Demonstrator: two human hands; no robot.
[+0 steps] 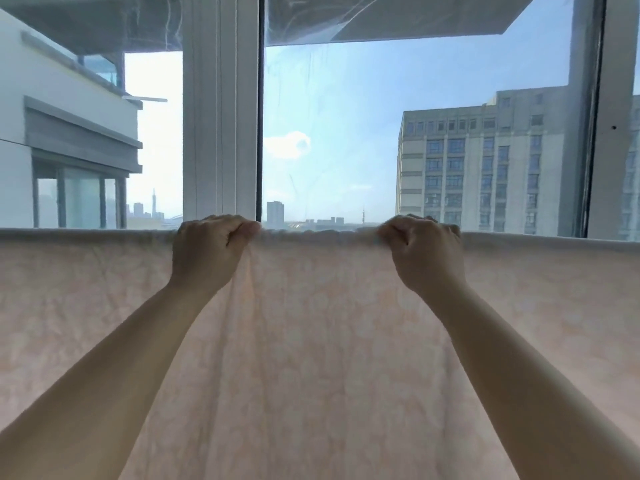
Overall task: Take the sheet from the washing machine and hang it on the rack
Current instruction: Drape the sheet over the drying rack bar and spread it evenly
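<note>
Left hand [211, 251]: fingers curled, gripping top fold of pale pink patterned cotton sheet [318, 341].
Right hand [424, 251]: likewise clenched on that fold.
Sheet: draped along its top edge, before white-framed window [221, 109].

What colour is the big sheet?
The sheet is pale peachy pink with a faint blotchy pattern, seen in the head view.

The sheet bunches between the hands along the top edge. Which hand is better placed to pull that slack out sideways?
Probably the left hand: folds in the sheet fan down from its grip. The right hand holds flatter cloth.
</note>
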